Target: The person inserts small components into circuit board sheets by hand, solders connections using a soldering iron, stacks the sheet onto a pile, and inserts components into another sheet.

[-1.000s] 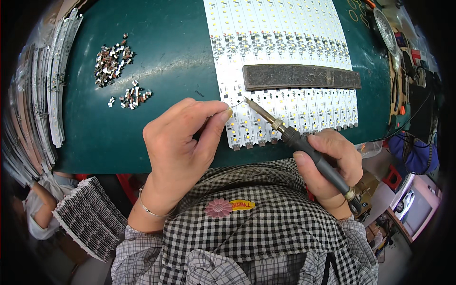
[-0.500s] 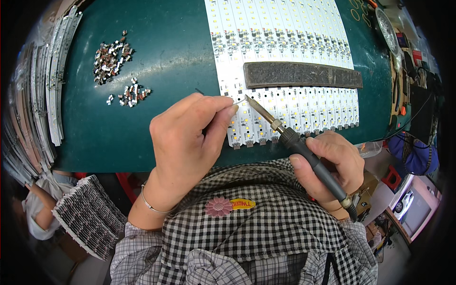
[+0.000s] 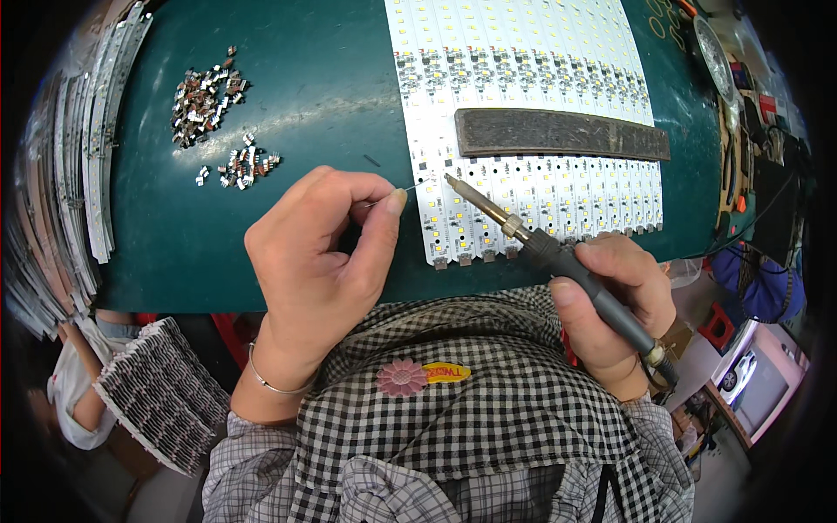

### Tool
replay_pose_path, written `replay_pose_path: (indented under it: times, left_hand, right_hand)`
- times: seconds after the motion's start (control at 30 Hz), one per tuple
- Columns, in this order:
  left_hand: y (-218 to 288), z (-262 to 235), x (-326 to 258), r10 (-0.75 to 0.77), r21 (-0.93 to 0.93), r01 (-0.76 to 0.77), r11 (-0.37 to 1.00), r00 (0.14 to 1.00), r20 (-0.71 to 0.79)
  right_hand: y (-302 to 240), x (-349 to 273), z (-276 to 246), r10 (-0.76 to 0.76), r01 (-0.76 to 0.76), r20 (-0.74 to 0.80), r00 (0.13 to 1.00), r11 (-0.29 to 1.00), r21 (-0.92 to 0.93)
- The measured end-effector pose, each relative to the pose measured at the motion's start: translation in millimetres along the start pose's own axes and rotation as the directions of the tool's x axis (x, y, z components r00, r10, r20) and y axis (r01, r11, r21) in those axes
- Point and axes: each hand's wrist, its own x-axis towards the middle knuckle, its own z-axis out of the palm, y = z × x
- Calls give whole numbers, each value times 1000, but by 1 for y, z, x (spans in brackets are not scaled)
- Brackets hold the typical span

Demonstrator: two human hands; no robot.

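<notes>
My left hand pinches a thin solder wire between thumb and forefinger. The wire's end reaches over the left edge of a row of white LED boards. In my right hand is a soldering iron with a dark grey handle. Its tip points up and left, close to the wire's end above the leftmost boards; whether it touches a board I cannot tell. Across the boards lies a long dark bar, just beyond the iron's tip.
Two piles of small connectors, a larger pile and a smaller pile, lie on the green tabletop. Long metal strips are stacked at the left edge. A stacked bundle and another person's arm are at lower left.
My left hand has drawn back to the left, showing more wire. The iron's tip has shifted slightly left while its handle moved right and down. The boards and bar sit slightly farther right.
</notes>
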Motion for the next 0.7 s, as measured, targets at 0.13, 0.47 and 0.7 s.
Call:
replay_pose_path:
  times: [0.13, 0.47, 0.7]
  left_hand:
    - [0, 1, 2, 42, 32, -43, 999, 999, 24]
    - [-3, 3, 3, 90, 69, -94, 993, 994, 54]
    - [-4, 8, 4, 135, 113, -139, 984, 990, 44]
  right_hand:
    - [-1, 2, 5, -43, 44, 20, 999, 998, -51]
    - [-4, 3, 9, -25, 28, 35, 999, 995, -97]
    - [-7, 4, 9, -26, 32, 56, 998, 992, -120]
